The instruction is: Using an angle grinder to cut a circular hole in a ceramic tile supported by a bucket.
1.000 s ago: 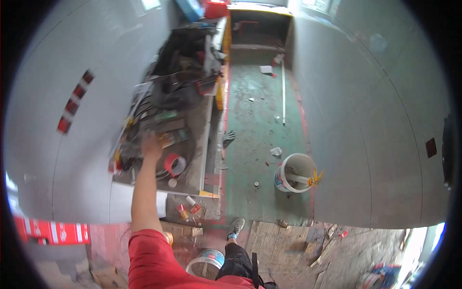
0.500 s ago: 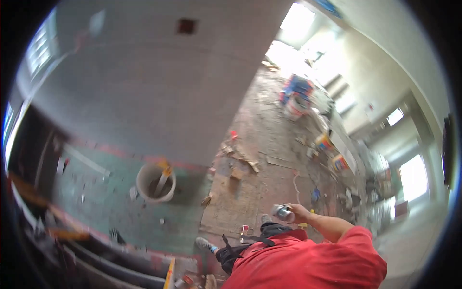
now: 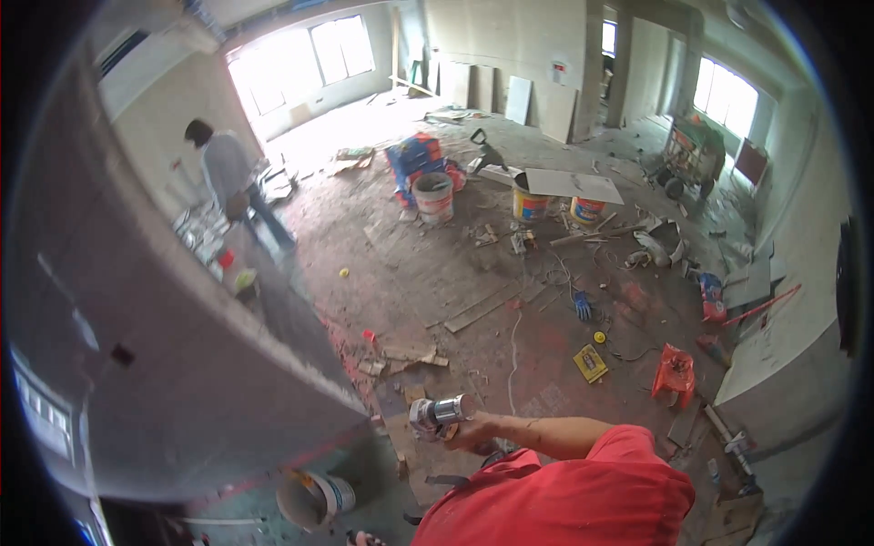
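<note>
My right hand (image 3: 467,434) is closed around a silver-and-dark cylindrical tool (image 3: 442,414), held out over the floor in front of my red shirt. It looks like a hand-held power tool, but its exact kind is hard to make out. The fingers are partly hidden behind it. Below and to the left, a pale bucket (image 3: 314,500) stands on the green floor beside the wall, apart from my hand. My left hand does not show.
At the far left a person (image 3: 232,177) stands beyond the wall's edge (image 3: 300,373). Ahead are buckets (image 3: 432,197) and a board (image 3: 574,185) lying across two others. Floor obstacles include a red plastic stool (image 3: 674,373), a yellow box (image 3: 590,363), blue gloves (image 3: 583,306), cables and wood scraps. Farther right stands a wheeled cart (image 3: 687,159).
My view has swung up and to the right, opening onto the wide room and the other person. The right hand still grips the tool, now held farther out to the left.
</note>
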The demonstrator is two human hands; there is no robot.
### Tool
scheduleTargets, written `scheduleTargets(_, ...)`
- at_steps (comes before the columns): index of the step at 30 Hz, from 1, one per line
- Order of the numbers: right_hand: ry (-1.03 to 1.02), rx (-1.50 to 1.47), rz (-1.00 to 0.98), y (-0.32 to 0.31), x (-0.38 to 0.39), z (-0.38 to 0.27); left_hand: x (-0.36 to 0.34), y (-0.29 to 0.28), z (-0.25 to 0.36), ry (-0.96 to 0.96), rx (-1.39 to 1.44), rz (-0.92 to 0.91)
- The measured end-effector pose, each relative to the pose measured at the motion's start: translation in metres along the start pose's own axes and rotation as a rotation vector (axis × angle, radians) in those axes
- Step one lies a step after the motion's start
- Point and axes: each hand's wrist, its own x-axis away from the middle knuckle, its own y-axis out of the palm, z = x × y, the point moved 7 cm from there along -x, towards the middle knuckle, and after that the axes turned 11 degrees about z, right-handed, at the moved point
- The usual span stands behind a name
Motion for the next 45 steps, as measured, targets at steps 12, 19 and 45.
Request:
scheduleTargets(12,-0.054,-0.433,0.352,-0.475,0.030,-0.037,0.213,0.752,0.051,0.372,-0.254,-1.076)
scheduleTargets(19,-0.106,-0.326,0.555,-0.658,0.024,0.009,0.298,0.968,0.064,0.656,-0.761,-1.596)
scheduleTargets(45,0.112,-1.042,1.325,-1.074,0.015,0.133,0.296,1.541,0.131,0.235,-0.148,-1.421)
